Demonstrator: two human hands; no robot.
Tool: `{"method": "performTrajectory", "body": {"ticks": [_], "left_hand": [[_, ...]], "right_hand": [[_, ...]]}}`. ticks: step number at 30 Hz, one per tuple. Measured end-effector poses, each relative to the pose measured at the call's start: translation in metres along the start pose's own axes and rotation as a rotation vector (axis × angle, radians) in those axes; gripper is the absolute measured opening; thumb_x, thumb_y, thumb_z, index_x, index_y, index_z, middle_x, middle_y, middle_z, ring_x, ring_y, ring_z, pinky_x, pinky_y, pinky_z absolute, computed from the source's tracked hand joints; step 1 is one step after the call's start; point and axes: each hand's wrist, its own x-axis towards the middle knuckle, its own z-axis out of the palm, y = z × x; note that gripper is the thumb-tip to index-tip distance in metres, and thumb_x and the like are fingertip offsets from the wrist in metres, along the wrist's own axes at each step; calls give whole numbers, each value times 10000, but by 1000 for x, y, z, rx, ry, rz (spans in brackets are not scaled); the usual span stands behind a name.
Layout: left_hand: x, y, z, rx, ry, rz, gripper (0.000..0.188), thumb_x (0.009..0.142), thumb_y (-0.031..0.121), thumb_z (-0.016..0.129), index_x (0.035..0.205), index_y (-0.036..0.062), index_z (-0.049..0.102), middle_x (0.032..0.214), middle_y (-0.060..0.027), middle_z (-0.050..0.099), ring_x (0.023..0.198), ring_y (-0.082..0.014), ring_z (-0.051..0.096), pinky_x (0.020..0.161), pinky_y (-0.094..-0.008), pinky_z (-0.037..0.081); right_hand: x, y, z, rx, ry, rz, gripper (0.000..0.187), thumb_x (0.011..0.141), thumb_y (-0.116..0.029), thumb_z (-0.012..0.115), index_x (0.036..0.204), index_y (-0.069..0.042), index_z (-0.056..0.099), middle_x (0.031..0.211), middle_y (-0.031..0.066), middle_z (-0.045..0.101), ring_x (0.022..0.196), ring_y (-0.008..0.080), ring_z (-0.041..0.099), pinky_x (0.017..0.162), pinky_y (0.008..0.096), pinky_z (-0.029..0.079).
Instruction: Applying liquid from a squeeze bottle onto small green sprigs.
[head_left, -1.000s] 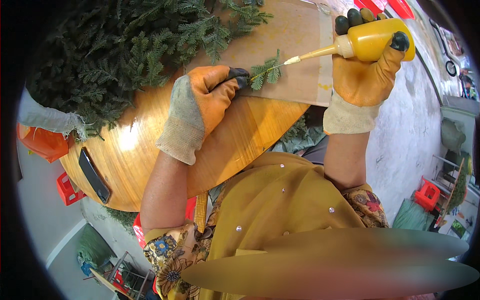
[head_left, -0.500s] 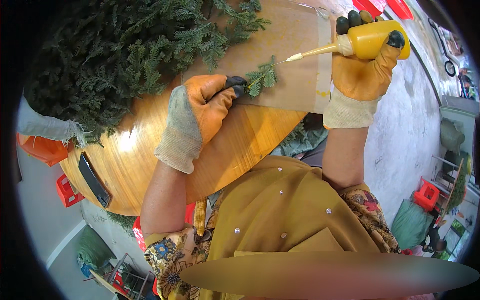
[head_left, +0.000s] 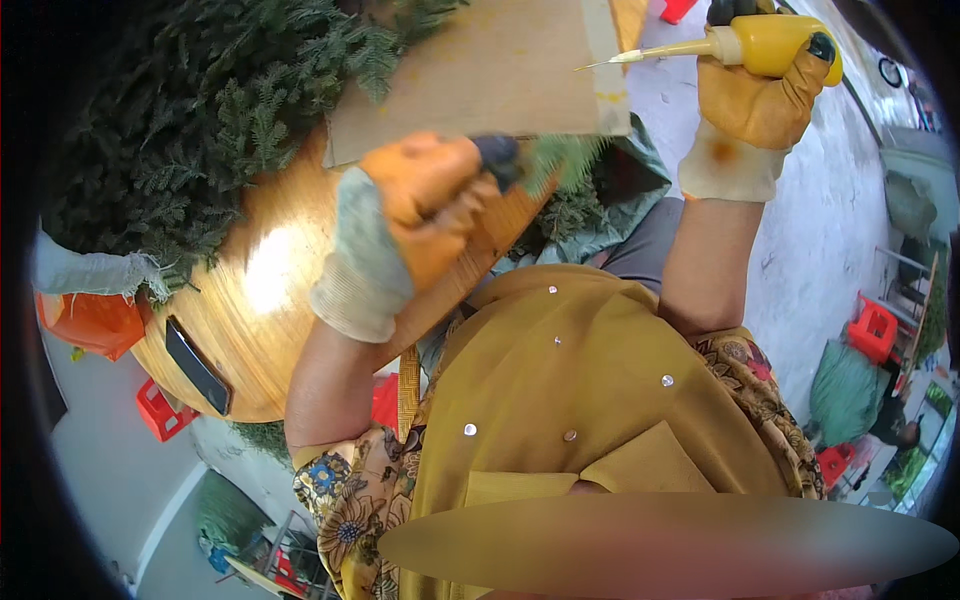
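Pinching left hand (head_left: 425,195): sprig (head_left: 567,160) is clamped by fingertips.
Right hand (head_left: 755,108): bottle (head_left: 772,45) is clasped by curled fingers.

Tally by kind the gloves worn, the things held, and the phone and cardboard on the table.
Gloves: 2
Sprig, blurred: 1
Bottle: 1
Phone: 1
Cardboard: 1
Total: 6

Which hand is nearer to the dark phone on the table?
The left hand: it is up and right of the phone in the picture. The right hand, holding a yellow bottle, is much farther right.
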Motion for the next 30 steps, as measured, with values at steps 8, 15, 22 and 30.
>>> {"method": "performTrajectory", "body": {"ticks": [8, 15, 22, 30], "left_hand": [[2, 37, 31, 336, -111, 58, 372, 883, 150, 773, 1237, 57, 706, 844, -155, 648, 717, -263, 640, 650, -352, 513], [31, 8, -3, 282, 370, -162, 341, 885, 326, 787, 1029, 41, 667, 887, -205, 687, 763, -406, 666, 660, -489, 541], [35, -9, -29, 1059, 385, -223, 219, 907, 237, 753, 988, 53, 667, 900, -169, 673, 861, -385, 654, 756, -439, 528], [25, 1, -30, 604, 485, 232, 287, 826, -68, 687, 1071, 69, 747, 802, -123, 637, 730, -304, 631, 642, -373, 513]], "right_hand": [[-8, 50, -29, 2666, -103, 1421, 478, 932, -337, 760, 1267, -37, 598, 1214, 194, 676, 1132, 373, 640, 1046, 545, 513], [-14, 66, -37, 3078, -205, 1630, 473, 930, -334, 781, 1257, -51, 590, 1193, 191, 688, 1081, 372, 682, 983, 549, 568], [-9, 61, -55, 3043, -251, 1518, 490, 931, -327, 784, 1275, -43, 582, 1188, 190, 674, 1065, 355, 681, 965, 528, 575], [-7, 59, -58, 3056, -249, 1514, 484, 935, -333, 780, 1272, -47, 585, 1166, 181, 678, 1051, 348, 681, 958, 518, 577]]}}
